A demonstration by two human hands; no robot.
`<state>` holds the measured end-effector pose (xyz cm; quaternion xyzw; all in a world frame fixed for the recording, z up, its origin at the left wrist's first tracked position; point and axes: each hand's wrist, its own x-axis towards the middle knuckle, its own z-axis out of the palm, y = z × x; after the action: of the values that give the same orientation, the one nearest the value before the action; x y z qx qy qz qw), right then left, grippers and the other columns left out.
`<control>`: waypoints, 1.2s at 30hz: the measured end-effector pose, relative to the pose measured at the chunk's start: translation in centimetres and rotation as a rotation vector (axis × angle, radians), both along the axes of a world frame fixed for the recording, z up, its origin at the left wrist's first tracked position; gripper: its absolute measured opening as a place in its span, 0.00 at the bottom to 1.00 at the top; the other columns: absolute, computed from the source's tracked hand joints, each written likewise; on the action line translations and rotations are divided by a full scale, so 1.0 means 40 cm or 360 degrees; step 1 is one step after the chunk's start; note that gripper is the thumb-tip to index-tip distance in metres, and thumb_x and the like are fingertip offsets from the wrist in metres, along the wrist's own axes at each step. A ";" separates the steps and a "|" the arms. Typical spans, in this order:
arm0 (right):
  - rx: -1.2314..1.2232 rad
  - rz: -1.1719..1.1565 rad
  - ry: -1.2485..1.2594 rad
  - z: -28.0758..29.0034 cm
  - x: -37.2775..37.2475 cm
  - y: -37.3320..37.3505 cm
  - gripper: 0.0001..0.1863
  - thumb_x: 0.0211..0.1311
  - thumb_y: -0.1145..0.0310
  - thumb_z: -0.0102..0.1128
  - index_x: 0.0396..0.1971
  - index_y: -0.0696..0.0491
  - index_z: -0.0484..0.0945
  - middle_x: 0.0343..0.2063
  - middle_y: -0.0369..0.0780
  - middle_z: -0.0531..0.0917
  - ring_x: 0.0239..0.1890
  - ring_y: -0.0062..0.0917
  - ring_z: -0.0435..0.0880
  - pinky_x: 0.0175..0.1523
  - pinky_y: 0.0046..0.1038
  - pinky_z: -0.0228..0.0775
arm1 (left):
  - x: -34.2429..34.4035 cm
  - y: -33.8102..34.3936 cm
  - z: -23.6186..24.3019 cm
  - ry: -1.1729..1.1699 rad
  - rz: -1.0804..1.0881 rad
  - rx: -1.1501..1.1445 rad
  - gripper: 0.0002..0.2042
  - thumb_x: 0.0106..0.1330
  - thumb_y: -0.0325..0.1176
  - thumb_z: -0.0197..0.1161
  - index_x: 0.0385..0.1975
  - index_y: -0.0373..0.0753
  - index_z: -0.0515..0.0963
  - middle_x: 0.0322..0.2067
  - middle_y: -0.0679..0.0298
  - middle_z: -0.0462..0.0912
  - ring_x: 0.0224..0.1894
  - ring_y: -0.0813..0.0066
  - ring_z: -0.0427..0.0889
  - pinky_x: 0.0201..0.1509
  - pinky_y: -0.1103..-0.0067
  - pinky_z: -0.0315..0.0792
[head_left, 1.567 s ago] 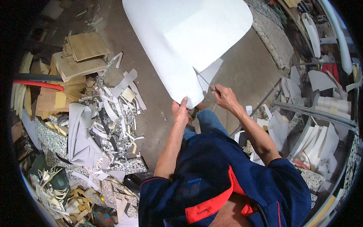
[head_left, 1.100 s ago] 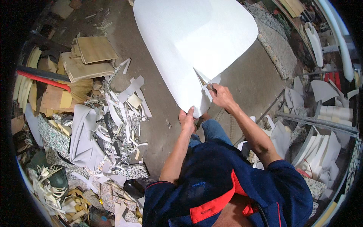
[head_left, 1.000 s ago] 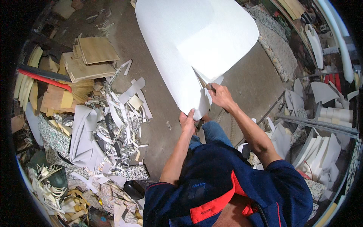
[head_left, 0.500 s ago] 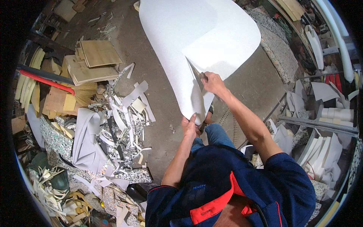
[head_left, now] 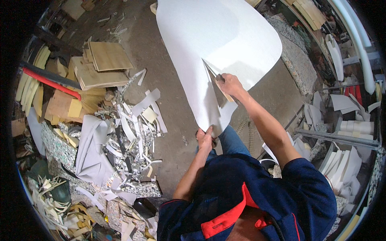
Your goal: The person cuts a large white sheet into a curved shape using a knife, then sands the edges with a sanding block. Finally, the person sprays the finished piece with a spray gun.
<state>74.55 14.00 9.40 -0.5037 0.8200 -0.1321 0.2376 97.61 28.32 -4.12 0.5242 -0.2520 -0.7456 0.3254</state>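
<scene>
The left hand (head_left: pixel 205 139) pinches the white sheet's (head_left: pixel 217 38) near corner, apparently for tension, while the right hand (head_left: pixel 230 85) closes around a knife (head_left: pixel 219 78) at its slit (head_left: pixel 215 88).

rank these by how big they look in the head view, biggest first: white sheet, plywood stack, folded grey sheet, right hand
1. White sheet, by far
2. Plywood stack and folded grey sheet: too alike to rank
3. Right hand
</scene>
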 end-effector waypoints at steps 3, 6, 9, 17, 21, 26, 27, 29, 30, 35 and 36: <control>0.0007 0.0012 -0.0094 0.019 -0.012 0.054 0.13 0.63 0.65 0.59 0.40 0.59 0.82 0.35 0.55 0.86 0.42 0.53 0.85 0.47 0.48 0.76 | 0.027 -0.032 0.020 0.0083 0.0069 0.0200 0.21 0.69 0.23 0.64 0.61 0.38 0.72 0.51 0.60 0.83 0.49 0.68 0.83 0.51 0.71 0.78; 0.0009 0.0004 -0.0150 0.047 -0.013 0.126 0.13 0.64 0.65 0.59 0.40 0.60 0.81 0.31 0.55 0.85 0.38 0.54 0.85 0.43 0.49 0.76 | 0.075 -0.080 0.036 0.0014 0.0102 0.0316 0.20 0.68 0.24 0.66 0.59 0.36 0.72 0.52 0.59 0.83 0.50 0.67 0.83 0.53 0.70 0.77; -0.0010 -0.0042 -0.0235 0.061 0.000 0.161 0.14 0.66 0.64 0.59 0.40 0.60 0.81 0.28 0.55 0.84 0.35 0.54 0.85 0.41 0.49 0.76 | 0.143 -0.142 0.029 0.0006 0.0087 0.0197 0.21 0.67 0.23 0.66 0.60 0.34 0.73 0.53 0.59 0.83 0.52 0.67 0.82 0.58 0.69 0.74; 0.0142 -0.0195 -0.0227 0.053 0.030 0.031 0.13 0.69 0.64 0.58 0.45 0.58 0.80 0.28 0.54 0.85 0.34 0.53 0.86 0.38 0.50 0.75 | 0.289 -0.296 -0.045 -0.0593 -0.0678 -0.0014 0.19 0.61 0.30 0.70 0.51 0.30 0.81 0.47 0.55 0.87 0.48 0.65 0.85 0.56 0.68 0.76; 0.0174 -0.0204 -0.0224 0.076 0.044 -0.074 0.13 0.69 0.65 0.58 0.46 0.57 0.79 0.29 0.54 0.85 0.34 0.52 0.85 0.36 0.50 0.74 | 0.315 -0.333 -0.065 -0.0446 -0.0805 0.0117 0.20 0.61 0.28 0.70 0.53 0.30 0.79 0.47 0.57 0.86 0.48 0.67 0.84 0.56 0.71 0.75; 0.0399 -0.0238 -0.0209 0.108 0.054 -0.183 0.12 0.69 0.66 0.58 0.46 0.59 0.78 0.27 0.55 0.84 0.32 0.52 0.85 0.34 0.49 0.74 | 0.306 -0.378 -0.076 -0.0659 -0.1065 0.0161 0.19 0.60 0.33 0.69 0.48 0.29 0.81 0.44 0.54 0.87 0.46 0.65 0.85 0.53 0.70 0.77; 0.0351 -0.0234 -0.0207 0.109 0.060 -0.198 0.12 0.70 0.67 0.57 0.46 0.59 0.78 0.27 0.55 0.84 0.32 0.51 0.85 0.34 0.48 0.74 | 0.304 -0.386 -0.078 -0.0690 -0.1081 0.0224 0.19 0.59 0.34 0.69 0.48 0.28 0.81 0.44 0.53 0.87 0.45 0.64 0.86 0.52 0.69 0.77; 0.0297 -0.0245 -0.0203 0.104 0.063 -0.226 0.13 0.71 0.67 0.56 0.45 0.60 0.79 0.26 0.54 0.83 0.31 0.50 0.85 0.35 0.45 0.73 | 0.307 -0.401 -0.086 -0.0706 -0.1090 0.0123 0.19 0.60 0.33 0.69 0.47 0.28 0.81 0.43 0.52 0.88 0.44 0.63 0.86 0.51 0.68 0.78; 0.0307 -0.0266 -0.0202 0.099 0.063 -0.237 0.12 0.71 0.67 0.56 0.45 0.60 0.78 0.26 0.54 0.83 0.31 0.50 0.85 0.35 0.45 0.73 | 0.313 -0.411 -0.092 -0.0748 -0.1091 0.0074 0.18 0.60 0.33 0.69 0.47 0.28 0.81 0.43 0.52 0.88 0.44 0.63 0.86 0.50 0.68 0.78; 0.0406 -0.0255 -0.0143 0.107 0.059 -0.236 0.14 0.72 0.61 0.54 0.40 0.59 0.77 0.27 0.55 0.83 0.33 0.54 0.84 0.38 0.50 0.75 | 0.368 -0.499 -0.142 -0.0585 -0.1201 -0.0415 0.20 0.57 0.32 0.72 0.48 0.28 0.80 0.43 0.51 0.88 0.43 0.58 0.87 0.49 0.68 0.79; 0.0442 -0.0230 -0.0107 0.123 0.061 -0.220 0.16 0.73 0.58 0.52 0.39 0.57 0.77 0.28 0.55 0.84 0.34 0.54 0.84 0.41 0.51 0.75 | 0.373 -0.540 -0.157 -0.0695 -0.1273 -0.0314 0.23 0.56 0.34 0.74 0.50 0.28 0.79 0.44 0.51 0.87 0.44 0.57 0.86 0.50 0.68 0.78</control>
<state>76.98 5.21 14.33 -0.4010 0.8561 -0.0511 0.3220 112.55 6.73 -10.41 0.4972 -0.5666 -0.6571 0.0000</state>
